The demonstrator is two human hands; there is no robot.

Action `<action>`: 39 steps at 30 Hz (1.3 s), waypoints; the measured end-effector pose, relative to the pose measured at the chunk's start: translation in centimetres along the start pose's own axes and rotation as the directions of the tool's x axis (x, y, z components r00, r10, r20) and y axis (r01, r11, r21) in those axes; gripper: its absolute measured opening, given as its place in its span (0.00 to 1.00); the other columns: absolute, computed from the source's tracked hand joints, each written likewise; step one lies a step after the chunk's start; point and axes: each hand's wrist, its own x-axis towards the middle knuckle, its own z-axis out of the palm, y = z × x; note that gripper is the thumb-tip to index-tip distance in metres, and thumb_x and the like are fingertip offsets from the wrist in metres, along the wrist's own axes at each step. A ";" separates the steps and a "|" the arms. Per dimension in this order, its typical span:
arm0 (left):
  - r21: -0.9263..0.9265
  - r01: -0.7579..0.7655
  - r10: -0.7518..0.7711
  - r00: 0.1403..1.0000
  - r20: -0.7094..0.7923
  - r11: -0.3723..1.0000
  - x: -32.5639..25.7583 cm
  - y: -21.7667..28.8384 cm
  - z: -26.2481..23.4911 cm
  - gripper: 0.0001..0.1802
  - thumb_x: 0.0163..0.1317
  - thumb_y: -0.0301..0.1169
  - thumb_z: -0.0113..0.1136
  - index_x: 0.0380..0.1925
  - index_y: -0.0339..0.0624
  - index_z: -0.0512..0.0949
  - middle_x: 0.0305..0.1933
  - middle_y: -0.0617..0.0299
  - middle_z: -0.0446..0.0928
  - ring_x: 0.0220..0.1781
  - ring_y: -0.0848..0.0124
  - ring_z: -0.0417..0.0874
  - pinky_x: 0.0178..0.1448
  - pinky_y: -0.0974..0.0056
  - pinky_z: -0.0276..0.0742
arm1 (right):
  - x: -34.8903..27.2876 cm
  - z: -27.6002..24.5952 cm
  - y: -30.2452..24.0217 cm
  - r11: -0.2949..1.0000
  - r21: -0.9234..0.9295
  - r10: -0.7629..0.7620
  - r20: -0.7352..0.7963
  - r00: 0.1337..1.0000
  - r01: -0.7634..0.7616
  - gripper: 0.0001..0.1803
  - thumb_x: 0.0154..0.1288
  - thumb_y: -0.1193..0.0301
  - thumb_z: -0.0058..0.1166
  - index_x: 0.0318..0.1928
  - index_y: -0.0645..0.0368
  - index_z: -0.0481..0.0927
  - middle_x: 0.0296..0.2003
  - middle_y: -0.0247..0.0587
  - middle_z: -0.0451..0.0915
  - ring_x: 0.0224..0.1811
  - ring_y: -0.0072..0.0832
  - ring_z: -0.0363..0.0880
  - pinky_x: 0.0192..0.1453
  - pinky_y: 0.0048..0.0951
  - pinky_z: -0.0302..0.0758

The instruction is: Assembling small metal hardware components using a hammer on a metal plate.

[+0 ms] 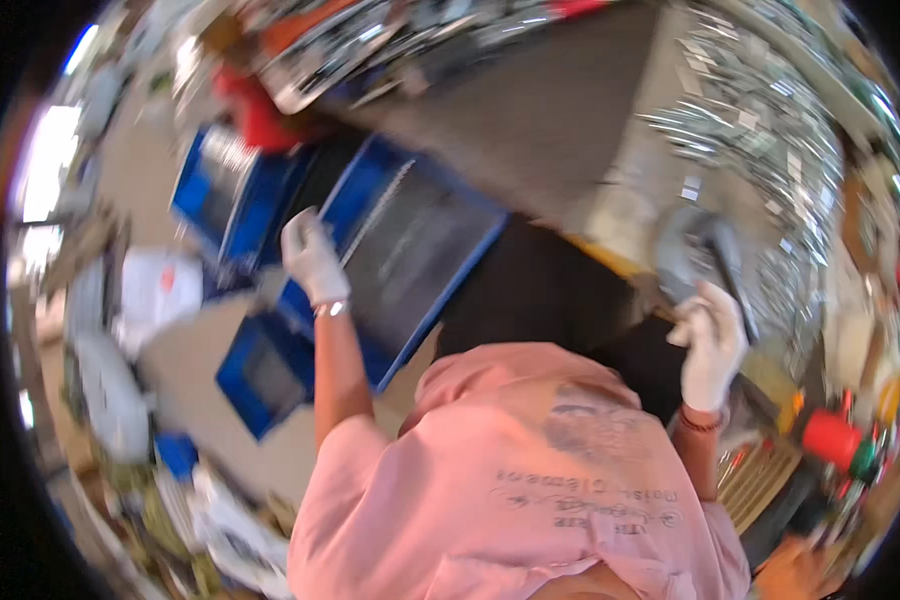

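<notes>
- White bag (pixel 160 290), left of the large blue box (pixel 420 260)
- Smaller blue box (pixel 202 185), upper left of the large blue box
- Left hand (pixel 315 258), white-gloved, fingers curled, at the large blue box's left side; cannot tell if gripping
- Grey rounded object (pixel 678 250), well right of that box
- Right hand (pixel 712 345), white-gloved, fingers bent beside a dark bar (pixel 736 285), right of that box; cannot tell if gripping
- Heaped metal pieces (pixel 785 190), farther right of it

Downward fisheye view from head height
</notes>
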 end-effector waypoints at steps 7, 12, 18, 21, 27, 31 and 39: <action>-0.345 -0.426 0.524 0.438 0.731 0.836 -9.1 21.4 12.2 0.07 0.65 0.23 0.73 0.43 0.37 0.87 0.41 0.59 0.86 0.42 0.70 0.86 0.50 0.65 0.81 | -0.8 -0.9 -3.1 0.988 0.109 0.097 0.145 0.985 -0.114 0.15 0.75 0.80 0.57 0.58 0.64 0.86 0.40 0.34 0.88 0.35 0.15 0.81 0.41 0.20 0.79; -0.620 -0.693 0.823 -0.068 0.564 0.368 -15.4 25.5 21.5 0.14 0.57 0.20 0.67 0.42 0.47 0.88 0.47 0.54 0.84 0.51 0.51 0.86 0.55 0.53 0.82 | -2.5 -4.1 -3.6 0.990 -0.125 -0.059 0.009 0.998 0.060 0.07 0.73 0.78 0.61 0.48 0.64 0.88 0.39 0.35 0.87 0.37 0.17 0.82 0.42 0.23 0.78; -0.650 -0.718 0.682 -0.347 0.644 0.248 -15.5 25.8 25.5 0.09 0.54 0.24 0.72 0.36 0.46 0.86 0.46 0.53 0.82 0.53 0.49 0.83 0.58 0.49 0.80 | -3.0 -8.5 -2.3 0.946 -0.301 -0.191 -0.206 0.960 0.124 0.08 0.71 0.77 0.64 0.49 0.62 0.89 0.40 0.38 0.86 0.37 0.20 0.84 0.42 0.25 0.79; -0.578 -0.751 0.582 -0.327 0.745 0.318 -15.2 26.2 24.5 0.08 0.54 0.23 0.73 0.33 0.42 0.83 0.46 0.53 0.82 0.54 0.49 0.82 0.60 0.50 0.79 | -2.1 -12.8 -1.0 0.850 -0.526 -0.264 -0.376 0.888 0.031 0.08 0.68 0.69 0.65 0.44 0.57 0.90 0.41 0.47 0.89 0.44 0.41 0.89 0.50 0.37 0.84; -0.587 -0.632 0.658 -0.156 0.737 0.506 -16.8 26.3 19.3 0.09 0.54 0.20 0.73 0.34 0.41 0.83 0.46 0.52 0.82 0.53 0.49 0.82 0.59 0.50 0.77 | 2.9 -17.9 1.5 0.552 -0.778 -0.296 -0.519 0.802 -0.300 0.09 0.66 0.65 0.69 0.43 0.53 0.89 0.42 0.41 0.87 0.44 0.43 0.89 0.48 0.41 0.84; -0.578 -0.674 0.641 -0.198 0.742 0.461 -19.3 26.2 16.7 0.09 0.55 0.22 0.74 0.34 0.44 0.84 0.44 0.54 0.82 0.52 0.50 0.83 0.56 0.51 0.78 | 6.2 -17.7 2.2 0.390 -0.847 -0.215 -0.465 0.859 -0.361 0.12 0.69 0.58 0.64 0.41 0.52 0.90 0.42 0.43 0.88 0.45 0.46 0.89 0.49 0.47 0.84; -0.513 -0.662 0.586 -0.134 0.799 0.547 -20.2 25.0 15.7 0.08 0.58 0.25 0.74 0.37 0.44 0.86 0.41 0.55 0.82 0.46 0.52 0.83 0.52 0.53 0.78 | 7.8 -16.7 0.5 0.413 -0.814 -0.101 -0.487 0.867 -0.409 0.11 0.67 0.60 0.60 0.39 0.51 0.90 0.40 0.46 0.90 0.46 0.49 0.90 0.51 0.50 0.85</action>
